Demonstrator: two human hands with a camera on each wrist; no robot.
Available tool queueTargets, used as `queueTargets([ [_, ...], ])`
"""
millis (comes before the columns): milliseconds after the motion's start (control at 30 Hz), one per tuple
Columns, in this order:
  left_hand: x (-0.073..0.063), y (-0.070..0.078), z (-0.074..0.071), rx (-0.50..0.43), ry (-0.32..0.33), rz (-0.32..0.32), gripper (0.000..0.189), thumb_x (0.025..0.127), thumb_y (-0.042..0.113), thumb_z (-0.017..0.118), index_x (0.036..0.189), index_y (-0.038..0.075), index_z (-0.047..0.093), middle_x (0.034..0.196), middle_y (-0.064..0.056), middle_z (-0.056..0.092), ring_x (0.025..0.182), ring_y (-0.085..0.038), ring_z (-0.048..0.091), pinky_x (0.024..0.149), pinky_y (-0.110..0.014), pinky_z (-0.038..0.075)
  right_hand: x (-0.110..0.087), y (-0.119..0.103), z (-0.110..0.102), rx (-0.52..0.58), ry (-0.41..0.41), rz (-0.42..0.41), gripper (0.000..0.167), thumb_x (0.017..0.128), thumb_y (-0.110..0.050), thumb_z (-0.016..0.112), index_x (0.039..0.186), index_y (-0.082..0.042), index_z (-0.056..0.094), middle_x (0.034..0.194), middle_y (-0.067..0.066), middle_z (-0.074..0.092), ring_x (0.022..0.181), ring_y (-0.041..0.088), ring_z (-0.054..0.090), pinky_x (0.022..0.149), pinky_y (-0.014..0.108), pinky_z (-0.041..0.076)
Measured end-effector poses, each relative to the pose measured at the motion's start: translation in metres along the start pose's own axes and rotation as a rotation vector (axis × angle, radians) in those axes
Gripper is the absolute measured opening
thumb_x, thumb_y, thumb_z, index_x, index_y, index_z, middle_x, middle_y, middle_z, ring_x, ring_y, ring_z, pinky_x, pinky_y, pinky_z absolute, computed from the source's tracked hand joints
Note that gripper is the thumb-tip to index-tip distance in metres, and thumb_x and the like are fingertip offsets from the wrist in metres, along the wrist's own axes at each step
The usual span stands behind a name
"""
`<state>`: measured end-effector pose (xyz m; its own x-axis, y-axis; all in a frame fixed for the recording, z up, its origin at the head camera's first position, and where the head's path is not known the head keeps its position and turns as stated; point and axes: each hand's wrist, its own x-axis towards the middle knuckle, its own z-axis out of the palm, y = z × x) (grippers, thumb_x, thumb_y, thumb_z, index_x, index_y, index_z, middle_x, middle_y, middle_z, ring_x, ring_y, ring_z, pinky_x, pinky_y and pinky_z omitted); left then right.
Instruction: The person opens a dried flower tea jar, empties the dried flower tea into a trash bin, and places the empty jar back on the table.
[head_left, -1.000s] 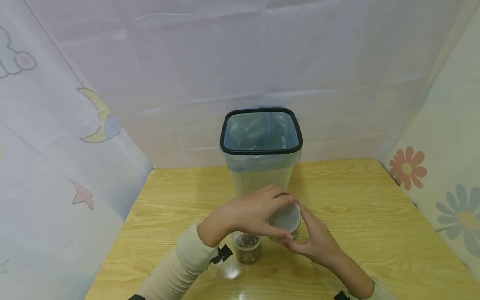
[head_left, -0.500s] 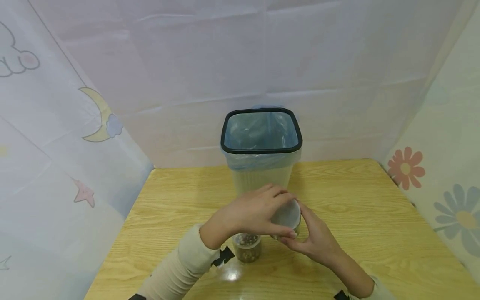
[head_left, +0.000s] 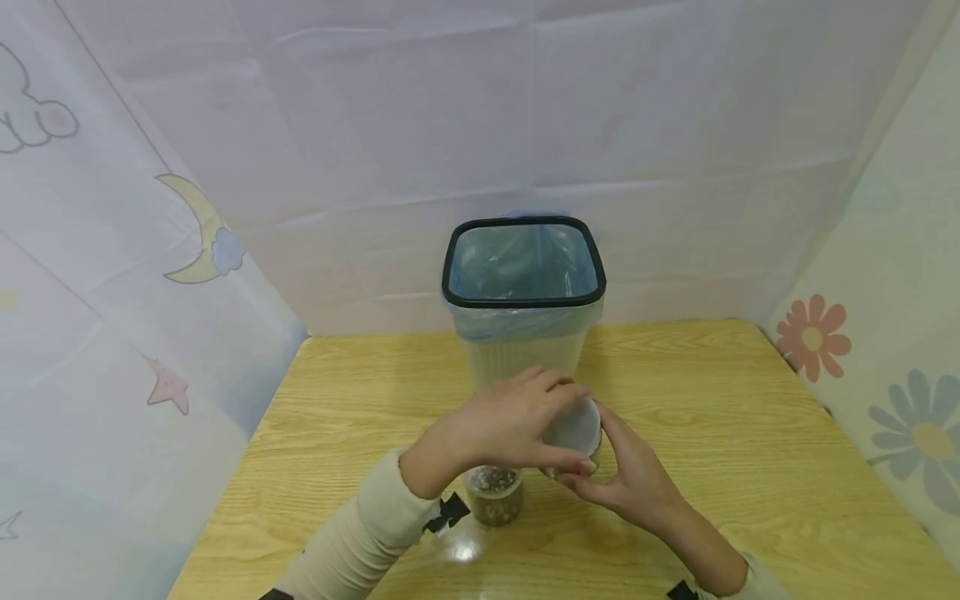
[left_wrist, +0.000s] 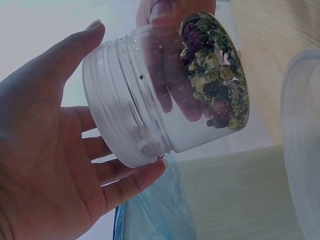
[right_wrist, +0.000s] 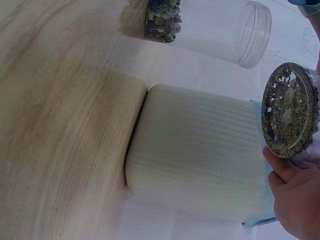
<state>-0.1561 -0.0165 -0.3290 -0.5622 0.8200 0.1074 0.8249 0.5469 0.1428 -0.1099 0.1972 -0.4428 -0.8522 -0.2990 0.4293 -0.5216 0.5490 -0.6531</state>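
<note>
My left hand (head_left: 506, 425) grips the frosted lid (head_left: 573, 429) of a small clear jar (left_wrist: 210, 80), thumb on one side and fingers curled round the other. My right hand (head_left: 637, 479) holds the jar's body from the right. The lid sits on the jar's mouth. In the left wrist view the jar is tilted, and dried flowers and leaves (left_wrist: 217, 70) lie toward its base. Its round bottom, covered with dried bits, shows in the right wrist view. A second, taller clear jar (head_left: 495, 504) stands upright on the table below my left wrist, with dried buds (right_wrist: 162, 20) at its bottom.
Behind the hands stands a pale ribbed bin (head_left: 525, 354) with a black rim (head_left: 525, 303) and a blue bag (head_left: 517, 258) lining it. Everything stands on a wooden table (head_left: 697, 400). Printed cloth (head_left: 675, 125) hangs at the back and both sides.
My left thumb has shifted slightly right along the lid's edge. The right hand, the tall jar and the bin stay where they were.
</note>
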Motion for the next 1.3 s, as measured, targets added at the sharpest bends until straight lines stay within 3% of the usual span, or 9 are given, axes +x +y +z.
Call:
queueTargets([
  [367, -0.002, -0.001, -0.005, -0.018, -0.001, -0.010, 0.081, 0.088, 0.072, 0.061, 0.152, 0.023, 0.047, 0.146, -0.001, 0.050, 0.129, -0.016, 0.050, 0.087, -0.029, 0.054, -0.001, 0.000, -0.002, -0.020, -0.015, 0.028, 0.096, 0.081, -0.030, 0.088, 0.158, -0.015, 0.033, 0.136, 0.005, 0.059, 0.114, 0.023, 0.063, 0.086, 0.048, 0.057],
  [700, -0.004, -0.003, -0.007, 0.034, 0.029, -0.001, 0.081, 0.088, 0.072, 0.060, 0.151, 0.023, 0.048, 0.144, -0.001, 0.052, 0.131, -0.018, 0.051, 0.095, -0.032, 0.054, -0.001, -0.002, -0.002, -0.047, -0.005, 0.019, 0.096, 0.081, -0.031, 0.088, 0.157, -0.011, 0.034, 0.139, 0.011, 0.058, 0.115, 0.028, 0.063, 0.085, 0.053, 0.057],
  [1000, -0.008, -0.006, -0.009, 0.053, 0.037, -0.010, 0.080, 0.089, 0.071, 0.061, 0.150, 0.022, 0.048, 0.144, 0.000, 0.052, 0.133, -0.017, 0.049, 0.102, -0.034, 0.051, -0.001, -0.002, -0.003, -0.042, -0.006, 0.035, 0.097, 0.081, -0.032, 0.087, 0.158, -0.011, 0.032, 0.146, 0.018, 0.051, 0.124, 0.038, 0.058, 0.091, 0.060, 0.053],
  [1300, -0.012, -0.012, -0.010, 0.033, 0.041, -0.020, 0.081, 0.089, 0.073, 0.059, 0.150, 0.021, 0.049, 0.145, -0.001, 0.051, 0.134, -0.019, 0.049, 0.104, -0.037, 0.050, 0.000, -0.002, -0.005, -0.053, 0.002, 0.023, 0.095, 0.081, -0.032, 0.088, 0.156, -0.010, 0.035, 0.147, 0.016, 0.051, 0.128, 0.039, 0.055, 0.094, 0.063, 0.051],
])
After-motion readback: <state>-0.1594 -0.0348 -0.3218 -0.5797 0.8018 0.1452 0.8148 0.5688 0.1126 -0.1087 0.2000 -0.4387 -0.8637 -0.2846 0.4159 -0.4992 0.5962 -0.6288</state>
